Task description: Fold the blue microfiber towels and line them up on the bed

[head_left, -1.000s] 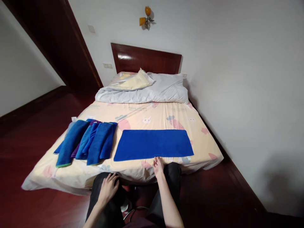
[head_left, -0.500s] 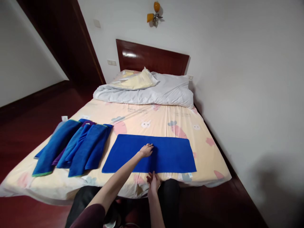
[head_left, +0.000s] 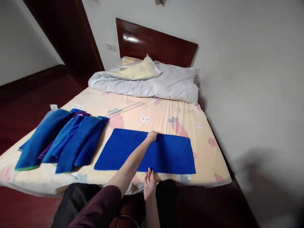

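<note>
A blue cloth (head_left: 175, 155) lies flat on the patterned bed sheet (head_left: 128, 110), its long sides running left to right. My left hand (head_left: 152, 136) reaches across it to the middle of its far edge, with the fingers closed at that edge. Close to the near edge, my right hand (head_left: 149, 183) is palm up with its fingers extended, and the fingertips are at the cloth's edge.
Several folded blue cloths (head_left: 80, 142), with a purple one among them, lie on the left of the bed. A grey-white quilt (head_left: 175, 80) and a yellow cloth (head_left: 139, 69) are bunched before the wooden headboard (head_left: 156, 41). A wall (head_left: 249, 79) stands at the right.
My left hand has moved from the middle of the blue cloth to its far edge. My right hand has turned palm up near the near edge. The view has tilted down.
</note>
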Tool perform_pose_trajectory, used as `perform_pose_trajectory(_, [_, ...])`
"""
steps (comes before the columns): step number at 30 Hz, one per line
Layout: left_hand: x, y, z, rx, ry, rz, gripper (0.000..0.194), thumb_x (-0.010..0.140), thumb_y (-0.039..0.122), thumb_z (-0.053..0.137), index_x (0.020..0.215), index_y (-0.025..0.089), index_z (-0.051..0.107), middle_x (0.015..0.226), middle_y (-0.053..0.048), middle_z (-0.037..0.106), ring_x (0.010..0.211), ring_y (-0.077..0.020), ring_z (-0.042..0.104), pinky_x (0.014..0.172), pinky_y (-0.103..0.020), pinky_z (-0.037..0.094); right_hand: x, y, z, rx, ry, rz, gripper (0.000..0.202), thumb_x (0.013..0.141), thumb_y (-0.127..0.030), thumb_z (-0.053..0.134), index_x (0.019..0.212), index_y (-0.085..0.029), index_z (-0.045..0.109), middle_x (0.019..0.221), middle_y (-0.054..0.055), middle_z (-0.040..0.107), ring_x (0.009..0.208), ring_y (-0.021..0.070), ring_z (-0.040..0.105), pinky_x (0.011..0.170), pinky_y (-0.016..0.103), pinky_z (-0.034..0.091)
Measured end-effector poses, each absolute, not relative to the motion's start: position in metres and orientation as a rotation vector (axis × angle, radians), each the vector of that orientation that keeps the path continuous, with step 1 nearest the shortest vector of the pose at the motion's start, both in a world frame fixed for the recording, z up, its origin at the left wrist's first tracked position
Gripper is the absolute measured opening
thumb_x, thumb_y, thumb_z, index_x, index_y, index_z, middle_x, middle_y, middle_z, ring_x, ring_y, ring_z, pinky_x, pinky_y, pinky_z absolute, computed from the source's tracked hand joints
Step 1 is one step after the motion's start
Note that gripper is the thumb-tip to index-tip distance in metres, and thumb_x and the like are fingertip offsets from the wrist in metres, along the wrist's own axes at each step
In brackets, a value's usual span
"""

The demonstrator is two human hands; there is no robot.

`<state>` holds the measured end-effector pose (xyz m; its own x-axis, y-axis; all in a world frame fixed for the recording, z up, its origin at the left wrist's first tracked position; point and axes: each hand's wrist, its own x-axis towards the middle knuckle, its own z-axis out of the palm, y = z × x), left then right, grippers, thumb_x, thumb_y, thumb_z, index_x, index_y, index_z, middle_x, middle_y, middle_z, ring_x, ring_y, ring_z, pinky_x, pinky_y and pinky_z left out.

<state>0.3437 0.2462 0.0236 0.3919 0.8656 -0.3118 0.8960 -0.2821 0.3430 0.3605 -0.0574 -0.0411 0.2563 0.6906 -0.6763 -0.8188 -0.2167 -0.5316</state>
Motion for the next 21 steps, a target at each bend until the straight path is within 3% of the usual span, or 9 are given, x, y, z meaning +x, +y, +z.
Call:
perform_pose_trajectory(7, [0.353,0.252,0.018,2.087,1.632,0.006,0.039,0.095,0.023,0.046,0.133,0.023,0.057,0.138,-0.017,0.052,0.119,-0.0285,0.062,0.097,-0.039,0.051,0.360,-0.055,-0.037,-1.105,0.206,1.358,0.044,0.075,-0.049,0.079,0.109,-0.022,0.071,0.140,0.010,0.062,0.128,0.0243,0.060,0.101,0.036,0.053])
perform_pose_trajectory(15, [0.348,0.256,0.019,1.971,1.655,0.120,0.031,0.100,0.033,0.042,0.116,0.020,0.065,0.123,-0.016,0.065,0.115,-0.0257,0.064,0.094,-0.035,0.051,0.363,-0.060,-0.036,-1.193,0.133,1.386,0.045,0.080,-0.051,0.070,0.114,-0.021,0.068,0.146,0.012,0.057,0.135,0.0245,0.055,0.106,0.038,0.049])
perform_pose_trajectory(21, [0.346,0.254,0.041,1.884,1.652,0.284,0.028,0.098,0.029,0.047,0.106,0.015,0.069,0.114,-0.018,0.070,0.109,-0.0241,0.067,0.092,-0.031,0.050,0.361,-0.071,-0.029,-1.141,0.178,1.354,0.043,0.077,-0.046,0.074,0.109,-0.019,0.068,0.138,0.014,0.063,0.125,0.0243,0.063,0.105,0.038,0.050])
